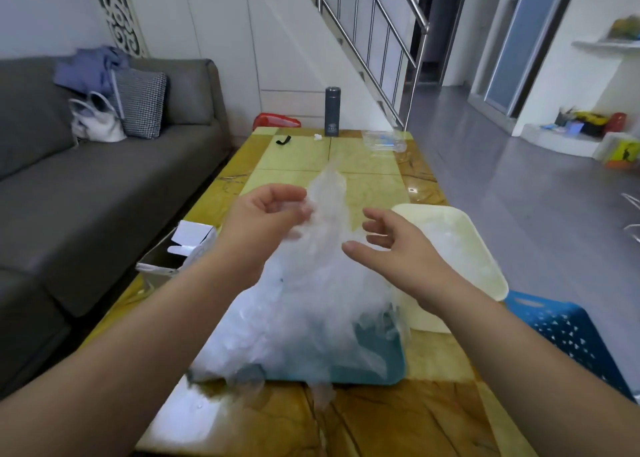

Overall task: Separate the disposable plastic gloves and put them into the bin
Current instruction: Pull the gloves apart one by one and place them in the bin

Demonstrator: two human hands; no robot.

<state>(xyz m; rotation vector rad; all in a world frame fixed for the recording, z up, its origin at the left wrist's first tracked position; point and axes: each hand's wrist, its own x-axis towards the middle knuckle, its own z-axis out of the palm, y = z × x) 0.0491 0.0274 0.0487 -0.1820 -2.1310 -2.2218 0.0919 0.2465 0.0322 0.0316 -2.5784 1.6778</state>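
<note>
Pinched by the left hand (266, 214), one glove (327, 193) is held above the pile (304, 311); the right hand (394, 248) is spread loose beside it. A slow peel is advised before the bin (429, 209).

The pile of disposable gloves (304, 304) is looking like thin, translucent plastic film, crinkled and faintly shiny, and the raised glove (327, 193) above it is letting the bench show through. The bench (367, 158) is gleaming: a smooth, glossy, stone-look top in yellow-green with brown veined edging. Under the pile, a teal tray (377, 363) is showing smooth plastic with a soft sheen. To the right, the cream bin (485, 248) is looking like smooth, near-matt plastic and the blue basket (568, 332) like perforated plastic. At the far end, the flask (332, 111) is looking dark and matt. On the left, the sofa (104, 193) is showing grey matt cloth and its cushion (142, 106) a woven check. The stair railing (391, 40) is shining like polished metal.
</note>
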